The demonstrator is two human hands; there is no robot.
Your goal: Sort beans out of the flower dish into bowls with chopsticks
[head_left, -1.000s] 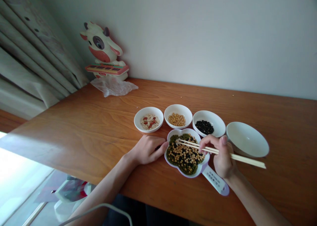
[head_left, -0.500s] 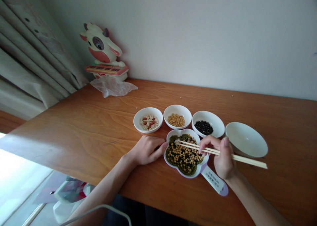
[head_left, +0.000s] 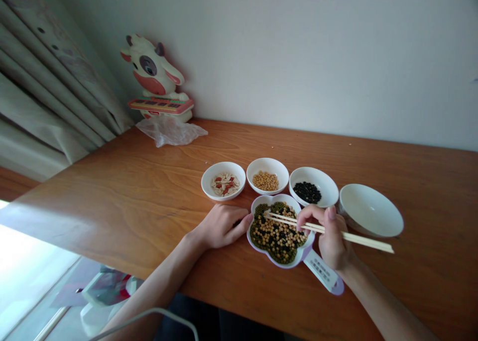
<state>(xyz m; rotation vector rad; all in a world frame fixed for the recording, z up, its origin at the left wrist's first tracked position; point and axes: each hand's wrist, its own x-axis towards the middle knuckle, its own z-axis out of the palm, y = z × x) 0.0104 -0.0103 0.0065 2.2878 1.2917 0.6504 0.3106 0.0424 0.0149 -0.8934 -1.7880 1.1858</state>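
Note:
My right hand is closed around a pair of wooden chopsticks. Their tips are at the upper left of a flower-shaped purple-rimmed pan, by a small pale piece too small to name. Inside the pan lie mixed beans: green round the edge, black and yellowish ones in the middle. My left hand rests on the table, fingers curled, its thumb and forefinger at the pan's left rim. The pan's labelled handle points to the lower right, beneath my right wrist.
Behind the pan stand white bowls of pale and reddish seeds, yellow beans and black beans. An empty white bowl is at the right. A cow toy keyboard and plastic bag sit at the back left of the wooden table.
My right hand has shifted slightly left, and the chopsticks' rear ends have moved left and up a little. The tips stay near the same spot. My left hand has not moved.

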